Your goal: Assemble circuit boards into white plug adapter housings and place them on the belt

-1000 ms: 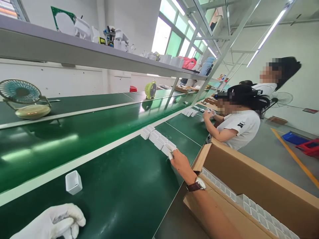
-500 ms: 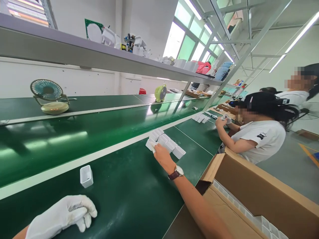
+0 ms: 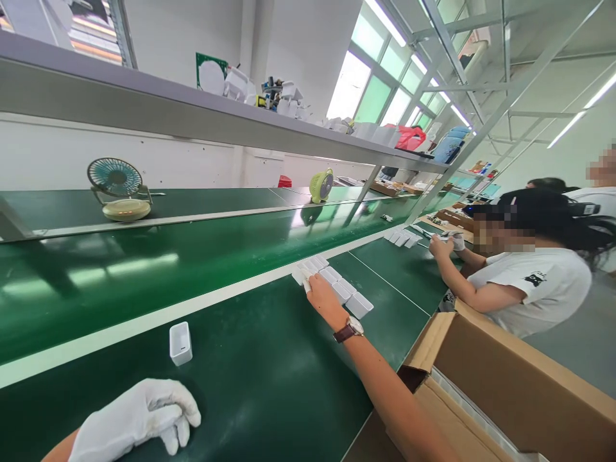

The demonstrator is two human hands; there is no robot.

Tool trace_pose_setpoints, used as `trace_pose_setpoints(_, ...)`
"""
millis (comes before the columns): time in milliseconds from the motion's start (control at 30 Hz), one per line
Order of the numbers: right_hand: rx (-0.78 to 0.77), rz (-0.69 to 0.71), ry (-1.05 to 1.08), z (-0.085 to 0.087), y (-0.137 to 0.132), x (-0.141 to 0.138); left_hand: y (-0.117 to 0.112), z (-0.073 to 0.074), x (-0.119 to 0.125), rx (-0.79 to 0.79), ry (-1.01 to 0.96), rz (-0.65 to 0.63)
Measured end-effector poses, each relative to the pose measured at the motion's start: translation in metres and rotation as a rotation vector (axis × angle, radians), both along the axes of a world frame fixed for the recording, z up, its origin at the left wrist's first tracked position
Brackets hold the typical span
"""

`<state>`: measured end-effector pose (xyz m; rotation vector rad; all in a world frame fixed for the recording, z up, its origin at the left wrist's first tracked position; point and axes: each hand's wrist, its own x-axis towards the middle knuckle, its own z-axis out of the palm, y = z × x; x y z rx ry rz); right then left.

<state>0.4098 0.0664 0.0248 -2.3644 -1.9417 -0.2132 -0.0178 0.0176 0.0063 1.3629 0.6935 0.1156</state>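
Observation:
My right hand [image 3: 326, 300], bare and with a watch at the wrist, reaches to a cluster of small white plastic boxes. Its fingers are closed on the white plastic box [image 3: 299, 273] at the cluster's left end, and they partly cover it. Other boxes [image 3: 360, 304] stand close together beside it, openings up. In a white glove, my left hand [image 3: 144, 414] hovers over or rests on the green worktop, fingers loosely curved and holding nothing. A single white box [image 3: 181, 344] stands just beyond that hand.
An open cardboard carton [image 3: 524, 378] holding white parts is at lower right. To the right a co-worker [image 3: 524, 282] handles a small part near more boxes [image 3: 402, 237]. Past the pale strip runs a glossy green belt [image 3: 212, 256], with two small fans behind it. A shelf [image 3: 216, 115] hangs above.
The view has swung left, so everything sits further right. My right hand has brought its box closer in against the cluster. My left hand keeps its pose.

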Motion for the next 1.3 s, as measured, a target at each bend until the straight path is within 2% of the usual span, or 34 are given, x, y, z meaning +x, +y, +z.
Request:
trace_pose_setpoints(167,0.077,-0.103,-0.021,0.012,-0.036,0.021,0.002,-0.006,-0.001,-0.023,-0.021,0.002)
trace_pose_setpoints(300,0.090,-0.198,-0.055,0.015,-0.069,0.041,0.008,-0.020,-0.005,-0.060,-0.037,-0.025)
trace_pose_setpoints(400,0.070,-0.193,-0.067,0.011,-0.081,0.048,0.012,-0.031,-0.008,-0.060,-0.033,-0.044)
trace_pose_setpoints(500,0.064,-0.135,-0.074,0.008,-0.086,0.045,0.010,-0.030,-0.007,-0.047,-0.019,-0.024)
trace_pose_setpoints(633,0.081,0.017,-0.079,0.001,-0.077,0.023,0.003,-0.008,0.001,-0.073,-0.002,0.035)
trace_pose_setpoints(700,0.087,0.101,-0.082,-0.005,-0.065,0.009,0.000,0.004,0.005,-0.071,0.010,0.051)
trace_pose_setpoints(767,0.092,0.165,-0.089,-0.011,-0.049,-0.003,-0.001,0.009,0.007,-0.054,0.018,0.061)
trace_pose_setpoints(900,0.099,0.219,-0.115,-0.020,-0.019,-0.012,0.001,0.004,0.006,-0.067,-0.007,0.074)
trace_pose_setpoints(1000,0.101,0.228,-0.134,-0.024,-0.006,-0.011,0.001,-0.002,0.005,-0.097,-0.050,0.080)
trace_pose_setpoints(1300,0.107,0.211,-0.126,-0.018,-0.003,-0.015,0.002,-0.007,0.004,-0.124,-0.161,0.066)
